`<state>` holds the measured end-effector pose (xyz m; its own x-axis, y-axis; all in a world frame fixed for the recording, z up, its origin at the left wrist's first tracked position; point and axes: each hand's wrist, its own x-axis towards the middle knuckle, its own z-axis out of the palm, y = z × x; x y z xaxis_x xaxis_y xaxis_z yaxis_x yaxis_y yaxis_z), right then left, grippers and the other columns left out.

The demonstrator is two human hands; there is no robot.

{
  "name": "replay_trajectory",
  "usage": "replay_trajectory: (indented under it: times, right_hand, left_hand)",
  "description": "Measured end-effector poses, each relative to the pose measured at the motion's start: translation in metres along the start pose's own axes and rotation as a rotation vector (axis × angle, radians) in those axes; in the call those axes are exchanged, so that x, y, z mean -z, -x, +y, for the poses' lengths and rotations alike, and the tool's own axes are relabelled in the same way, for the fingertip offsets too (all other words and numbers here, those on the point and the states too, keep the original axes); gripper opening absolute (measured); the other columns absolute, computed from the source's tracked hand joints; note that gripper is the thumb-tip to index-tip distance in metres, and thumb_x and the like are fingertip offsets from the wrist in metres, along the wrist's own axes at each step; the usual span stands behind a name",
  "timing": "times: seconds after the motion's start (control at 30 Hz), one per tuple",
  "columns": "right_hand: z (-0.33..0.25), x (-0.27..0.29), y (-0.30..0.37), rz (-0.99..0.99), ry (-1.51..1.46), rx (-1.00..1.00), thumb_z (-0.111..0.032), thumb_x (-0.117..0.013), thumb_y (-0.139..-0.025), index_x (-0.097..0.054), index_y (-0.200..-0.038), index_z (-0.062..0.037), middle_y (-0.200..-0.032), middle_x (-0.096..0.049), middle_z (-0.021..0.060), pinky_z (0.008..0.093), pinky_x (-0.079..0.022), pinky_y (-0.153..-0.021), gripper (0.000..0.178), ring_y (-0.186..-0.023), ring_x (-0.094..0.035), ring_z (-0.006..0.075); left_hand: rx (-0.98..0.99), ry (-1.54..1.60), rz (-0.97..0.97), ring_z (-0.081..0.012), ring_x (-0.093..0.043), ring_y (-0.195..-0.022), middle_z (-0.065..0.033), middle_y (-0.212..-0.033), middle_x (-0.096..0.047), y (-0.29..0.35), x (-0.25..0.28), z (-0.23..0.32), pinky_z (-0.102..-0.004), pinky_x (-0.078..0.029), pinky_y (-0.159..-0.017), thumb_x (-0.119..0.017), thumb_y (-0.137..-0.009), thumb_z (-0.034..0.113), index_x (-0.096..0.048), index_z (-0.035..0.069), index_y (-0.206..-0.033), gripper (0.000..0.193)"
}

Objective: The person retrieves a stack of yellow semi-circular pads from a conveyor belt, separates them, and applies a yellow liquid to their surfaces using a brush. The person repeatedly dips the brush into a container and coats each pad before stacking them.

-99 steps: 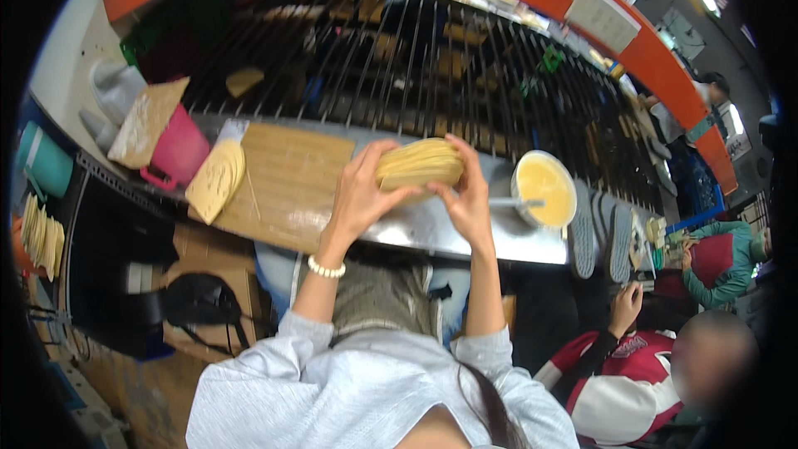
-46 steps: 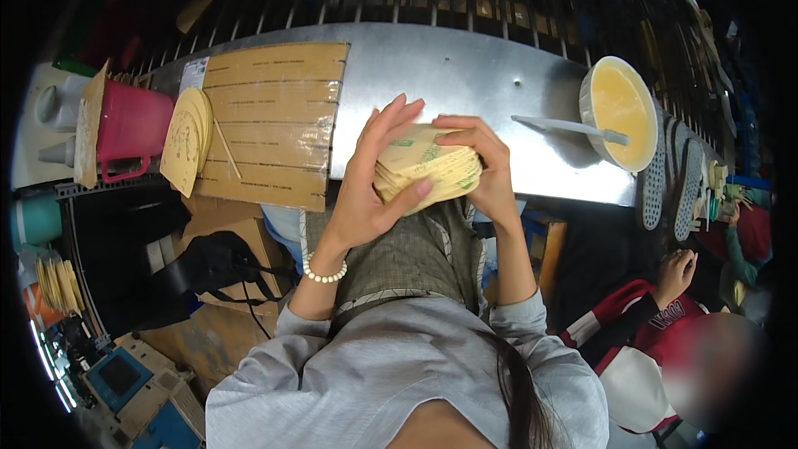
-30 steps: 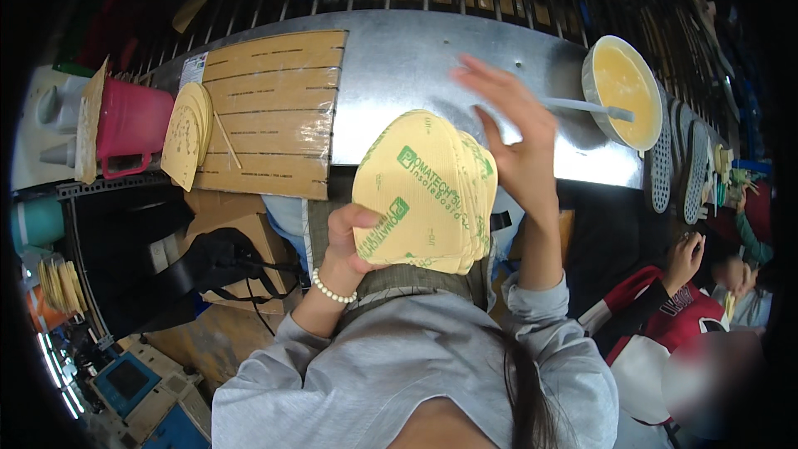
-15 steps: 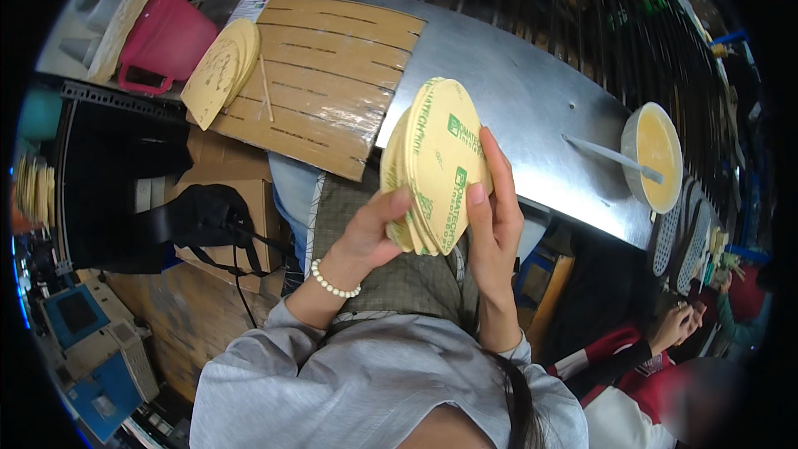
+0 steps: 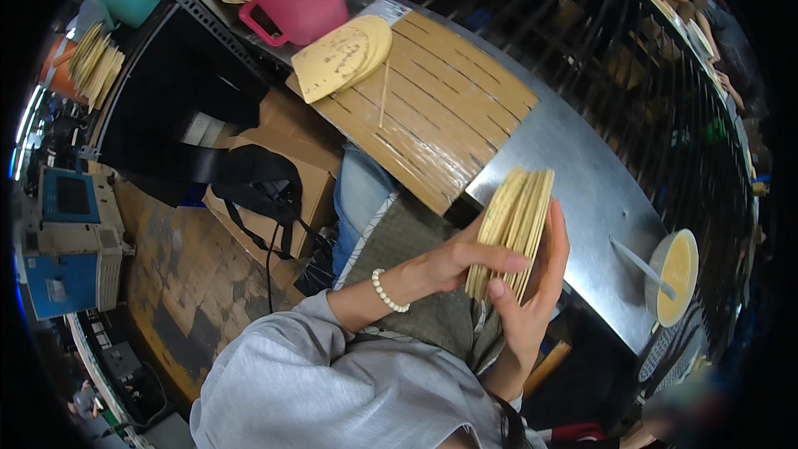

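Note:
Above my lap I hold a stack of thin yellow insole boards point(image 5: 519, 220), upright with the layered edges facing me. My left hand point(image 5: 474, 264) grips the stack's near left side, its thumb lying across the edges. My right hand point(image 5: 540, 278) supports the right side, thumb at the lower edge and fingers behind the outer face. Beyond them, a brown slotted board point(image 5: 453, 91) lies on the metal table point(image 5: 586, 187). Another pile of yellow insole boards point(image 5: 337, 58), rounded at one end and blotched on top, rests on it beside a thin stick point(image 5: 384, 96).
On the table's right end stands a white bowl point(image 5: 658, 264) of yellow paste with a pale flat-handled tool point(image 5: 636, 258) in it. A pink bin point(image 5: 312, 4) stands at the far left. Below it are a black bag point(image 5: 266, 179) and a cardboard box point(image 5: 320, 195). Dark bars run behind the table.
The stack has turned from showing its printed face to showing its edges. My left thumb now lies across them. The view has swung left, so everything sits further right.

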<state>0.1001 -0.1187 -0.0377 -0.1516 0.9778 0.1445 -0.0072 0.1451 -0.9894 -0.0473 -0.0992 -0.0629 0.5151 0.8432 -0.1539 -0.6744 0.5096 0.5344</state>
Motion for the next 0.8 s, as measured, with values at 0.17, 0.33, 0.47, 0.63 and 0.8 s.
replay_trajectory:
  times: [0.17, 0.33, 0.47, 0.63, 0.8]
  right_hand:
    - [-0.004, 0.004, -0.003, 0.047, -0.208, -0.047, -0.032, -0.079, -0.085, -0.027, -0.161, 0.0039, -0.162, -0.037, 0.0217, 0.0444, -0.026, -0.124, 0.099, -0.15, -0.037, 0.0332]
    - [0.001, 0.017, -0.004, 0.181, -0.445, -0.131, -0.039, -0.076, -0.087, -0.029, -0.16, 0.0048, -0.161, -0.037, 0.0228, 0.0443, -0.026, -0.125, 0.097, -0.151, -0.036, 0.0339]
    - [0.011, 0.014, -0.006, 0.016, -0.152, -0.035, -0.03, -0.078, -0.088, -0.032, -0.16, 0.002, -0.165, -0.03, 0.0262, 0.0456, -0.026, -0.125, 0.092, -0.154, -0.032, 0.0369]
    - [0.015, 0.008, -0.007, -0.009, 0.105, 0.098, -0.018, -0.08, -0.086, -0.031, -0.16, 0.0021, -0.167, -0.025, 0.0269, 0.0459, -0.031, -0.123, 0.091, -0.152, -0.034, 0.0395]
    - [0.008, 0.002, -0.005, 0.068, -0.172, 0.093, -0.021, -0.081, -0.087, -0.021, -0.161, 0.0039, -0.165, -0.027, 0.024, 0.0472, -0.034, -0.121, 0.098, -0.146, -0.041, 0.0369]
  left_hand:
    - [0.027, 0.176, -0.033, -0.0179, -0.066, -0.108, -0.0091, -0.121, -0.064, 0.0, 0.012, -0.003, -0.0312, -0.057, -0.09, -0.074, -0.09, 0.01, -0.048, 0.0, -0.144, 0.061]
    - [0.025, 0.165, -0.014, -0.0289, -0.068, -0.115, -0.0205, -0.132, -0.063, 0.0, 0.017, -0.003, -0.0393, -0.06, -0.094, -0.075, -0.088, 0.015, -0.043, -0.006, -0.147, 0.071]
    - [-0.027, 0.179, -0.028, -0.0208, -0.067, -0.115, -0.0118, -0.126, -0.065, -0.003, 0.011, -0.006, -0.0335, -0.056, -0.097, -0.077, -0.089, 0.011, -0.047, 0.0, -0.146, 0.066]
    - [-0.071, 0.159, -0.054, -0.0226, -0.062, -0.124, -0.0136, -0.133, -0.061, -0.003, 0.011, -0.001, -0.0351, -0.052, -0.105, -0.078, -0.088, 0.009, -0.041, 0.0, -0.151, 0.074]
    - [-0.04, 0.11, 0.017, -0.0221, -0.061, -0.122, -0.0143, -0.132, -0.06, 0.002, 0.011, 0.007, -0.0349, -0.051, -0.102, -0.075, -0.086, 0.006, -0.04, -0.001, -0.151, 0.074]
